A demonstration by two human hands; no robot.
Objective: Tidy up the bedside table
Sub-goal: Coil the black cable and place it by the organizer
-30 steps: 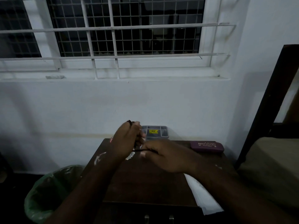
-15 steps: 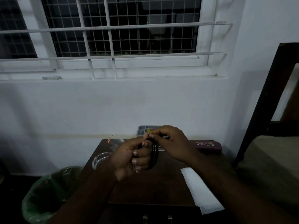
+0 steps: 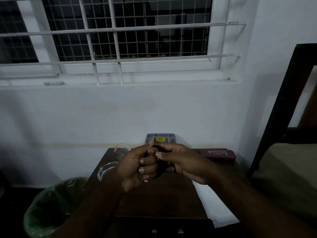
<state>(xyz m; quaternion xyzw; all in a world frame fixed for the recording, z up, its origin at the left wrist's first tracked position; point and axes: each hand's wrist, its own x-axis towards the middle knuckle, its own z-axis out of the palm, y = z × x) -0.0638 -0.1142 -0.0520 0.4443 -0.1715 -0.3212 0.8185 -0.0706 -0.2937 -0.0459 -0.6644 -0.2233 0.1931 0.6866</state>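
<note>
Both my hands meet above the dark brown bedside table [image 3: 154, 201]. My left hand [image 3: 135, 167] is closed around a coil of black cable [image 3: 160, 170], most of it hidden in the fist. My right hand [image 3: 181, 162] pinches the top of the same coil with thumb and forefinger. A grey compartment tray [image 3: 161, 137] with a yellow sticker stands at the table's back edge against the wall. A maroon glasses case [image 3: 217, 153] lies at the back right. White paper [image 3: 214, 205] hangs over the table's right front edge.
A clear glass dish [image 3: 106, 170] sits on the table's left side, with clear plastic behind it. A bin with a green liner [image 3: 49, 206] stands on the floor to the left. A dark bed frame [image 3: 277, 109] and mattress [image 3: 288, 177] border the right.
One second ago my hands were stretching the cable low over the table. Since then they have lifted, and the cable is now gathered into loops in my left fist, my right hand at its top.
</note>
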